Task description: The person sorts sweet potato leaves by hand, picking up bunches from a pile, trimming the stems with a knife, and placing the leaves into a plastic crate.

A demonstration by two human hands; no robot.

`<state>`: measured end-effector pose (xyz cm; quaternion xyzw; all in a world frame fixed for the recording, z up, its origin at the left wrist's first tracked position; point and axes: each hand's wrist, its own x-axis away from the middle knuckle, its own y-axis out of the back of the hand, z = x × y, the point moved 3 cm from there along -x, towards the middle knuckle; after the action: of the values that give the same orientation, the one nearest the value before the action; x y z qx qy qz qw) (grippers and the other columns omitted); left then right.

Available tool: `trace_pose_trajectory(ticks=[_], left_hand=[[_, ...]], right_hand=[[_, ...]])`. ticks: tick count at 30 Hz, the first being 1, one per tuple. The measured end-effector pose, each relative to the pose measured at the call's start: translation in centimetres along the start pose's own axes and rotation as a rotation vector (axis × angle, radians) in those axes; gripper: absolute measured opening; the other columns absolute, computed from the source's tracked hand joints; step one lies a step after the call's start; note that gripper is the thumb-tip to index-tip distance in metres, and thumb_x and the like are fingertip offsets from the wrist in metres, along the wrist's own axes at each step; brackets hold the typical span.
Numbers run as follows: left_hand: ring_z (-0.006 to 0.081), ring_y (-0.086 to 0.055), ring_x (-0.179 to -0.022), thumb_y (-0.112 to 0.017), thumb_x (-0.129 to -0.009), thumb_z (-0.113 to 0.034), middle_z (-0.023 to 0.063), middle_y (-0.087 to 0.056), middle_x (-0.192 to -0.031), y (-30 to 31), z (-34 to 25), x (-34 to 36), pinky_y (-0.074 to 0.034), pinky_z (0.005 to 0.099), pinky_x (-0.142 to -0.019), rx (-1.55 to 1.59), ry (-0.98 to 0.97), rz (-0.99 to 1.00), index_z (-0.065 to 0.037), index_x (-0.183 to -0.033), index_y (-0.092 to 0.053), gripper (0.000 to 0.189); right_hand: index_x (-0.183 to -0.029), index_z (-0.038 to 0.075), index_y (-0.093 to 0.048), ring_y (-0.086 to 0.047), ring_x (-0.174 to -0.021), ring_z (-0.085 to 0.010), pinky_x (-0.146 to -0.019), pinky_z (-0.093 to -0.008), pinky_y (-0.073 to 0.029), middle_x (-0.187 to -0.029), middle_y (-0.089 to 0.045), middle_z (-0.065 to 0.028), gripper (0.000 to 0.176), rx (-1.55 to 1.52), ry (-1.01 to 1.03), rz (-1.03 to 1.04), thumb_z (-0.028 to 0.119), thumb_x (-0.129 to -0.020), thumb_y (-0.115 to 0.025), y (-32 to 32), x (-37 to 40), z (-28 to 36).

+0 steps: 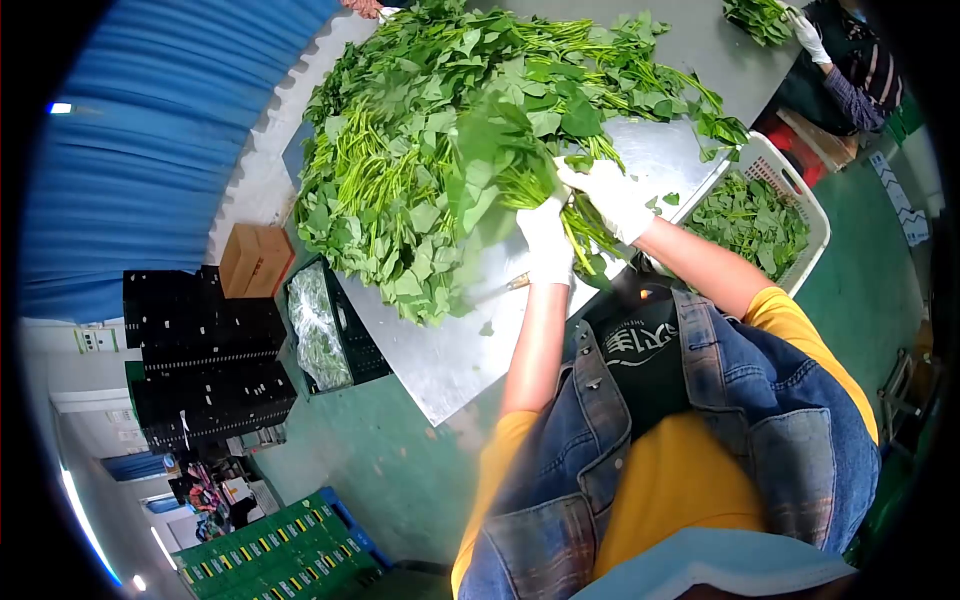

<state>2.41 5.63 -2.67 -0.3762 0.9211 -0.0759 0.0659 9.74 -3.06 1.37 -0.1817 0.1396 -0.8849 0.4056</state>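
Shiny table [425, 370] heaped with leafy greens [390, 190]. Left hand [545, 238] and right hand [607, 196], gloved, both clamped on one bunch [525, 186] above it. Green floor [385, 455], blue curtain [150, 150], stacked black crates [215, 400]; white basket [817, 232] beside table.

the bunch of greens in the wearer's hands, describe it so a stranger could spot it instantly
Find the metal table and its heap of leafy greens. At the heap's near side, the wearer's left hand and right hand, both white-gloved, grip the bunch. Unlike the greens lying in the heap, its stems are clasped in two hands.
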Motion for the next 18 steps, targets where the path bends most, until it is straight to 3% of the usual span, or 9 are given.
trace_pose_trajectory(ticks=[3,4,6,7,8,10,13,16,18], left_hand=[[0.0133,-0.053,-0.061,-0.064,-0.075,0.004,0.0028,-0.057,-0.078,0.6,-1.4,0.2,-0.044,0.0271,-0.058,0.195,0.169,-0.196,-0.001,-0.088,-0.058,0.015],[0.0122,-0.052,-0.063,-0.065,-0.075,0.002,0.0025,-0.056,-0.077,1.0,-2.8,0.3,-0.043,0.0263,-0.059,0.226,0.263,-0.199,-0.002,-0.087,-0.058,0.014],[0.0117,-0.051,-0.068,-0.064,-0.077,-0.002,0.0028,-0.056,-0.077,4.0,-0.8,-1.4,-0.042,0.0247,-0.063,0.379,0.306,-0.355,-0.001,-0.083,-0.059,0.008],[0.0118,-0.051,-0.073,-0.063,-0.079,-0.005,0.0025,-0.055,-0.078,4.8,-3.2,-0.7,-0.041,0.0246,-0.068,-0.343,-0.081,-0.201,0.0,-0.086,-0.061,0.008],[0.013,-0.051,-0.073,-0.061,-0.082,-0.009,0.0029,-0.055,-0.081,6.4,-2.0,-1.7,-0.041,0.0252,-0.07,0.395,0.247,-0.365,0.001,-0.09,-0.061,0.013],[0.0137,-0.052,-0.076,-0.061,-0.083,-0.011,0.0038,-0.056,-0.084,8.2,-3.7,-1.2,-0.042,0.0264,-0.072,0.166,0.062,-0.277,0.002,-0.097,-0.061,0.019],[0.0141,-0.053,-0.079,-0.06,-0.084,-0.014,0.0044,-0.056,-0.087,9.5,-3.8,-1.1,-0.043,0.0267,-0.075,0.328,0.222,-0.359,0.002,-0.099,-0.061,0.022],[0.0138,-0.053,-0.082,-0.062,-0.082,-0.015,0.0046,-0.057,-0.087,8.5,-4.8,-0.1,-0.043,0.0275,-0.077,0.261,0.206,-0.295,0.002,-0.098,-0.061,0.023],[0.0155,-0.054,-0.083,-0.06,-0.083,-0.013,0.0061,-0.057,-0.089,7.9,-4.9,0.5,-0.044,0.03,-0.081,0.439,0.287,-0.388,0.0,-0.1,-0.059,0.022]], right_hand=[[-0.102,0.0,-0.062,-0.056,-0.096,-0.016,-0.084,-0.0302,-0.042,-0.101,-0.061,-0.0072,0.027,-0.229,0.013,0.036,0.024,-0.09,-0.055,1.8,-0.1,-1.0],[-0.099,0.005,-0.061,-0.057,-0.077,-0.0157,-0.074,-0.0277,-0.046,-0.083,-0.063,-0.0046,0.019,-0.04,0.214,0.086,0.02,-0.091,-0.052,2.6,0.5,-0.8],[-0.088,0.005,-0.061,-0.058,-0.077,-0.0168,-0.076,-0.0264,-0.045,-0.082,-0.063,-0.0048,0.02,0.206,0.316,0.266,0.018,-0.094,-0.046,6.5,0.9,-1.9],[-0.089,0.002,-0.061,-0.057,-0.075,-0.0164,-0.077,-0.0285,-0.046,-0.082,-0.062,-0.0052,0.019,0.289,0.053,0.321,0.019,-0.09,-0.052,8.4,1.9,-2.2],[-0.091,0.0,-0.062,-0.057,-0.074,-0.016,-0.078,-0.0307,-0.046,-0.082,-0.061,-0.0057,0.021,0.37,-0.208,0.369,0.019,-0.086,-0.057,10.6,3.2,-2.3],[-0.085,0.002,-0.062,-0.059,-0.07,-0.0205,-0.071,-0.0359,-0.048,-0.076,-0.062,-0.0079,0.017,1.023,-0.001,0.465,0.017,-0.078,-0.063,15.6,3.9,-4.9],[-0.105,0.007,-0.064,-0.063,-0.088,-0.0314,-0.076,-0.0386,-0.05,-0.091,-0.064,-0.0192,0.043,1.994,-0.342,0.126,0.021,-0.065,-0.071,17.7,3.7,-2.6],[-0.103,0.004,-0.061,-0.061,-0.092,-0.0319,-0.078,-0.0392,-0.048,-0.098,-0.064,-0.0173,0.042,1.25,0.131,-0.078,0.03,-0.071,-0.066,16.9,-0.5,-1.2],[-0.103,0.0,-0.058,-0.06,-0.094,-0.0337,-0.077,-0.0402,-0.047,-0.099,-0.064,-0.0182,0.049,1.363,-0.028,-0.17,0.038,-0.073,-0.065,16.0,-5.6,-2.0]])
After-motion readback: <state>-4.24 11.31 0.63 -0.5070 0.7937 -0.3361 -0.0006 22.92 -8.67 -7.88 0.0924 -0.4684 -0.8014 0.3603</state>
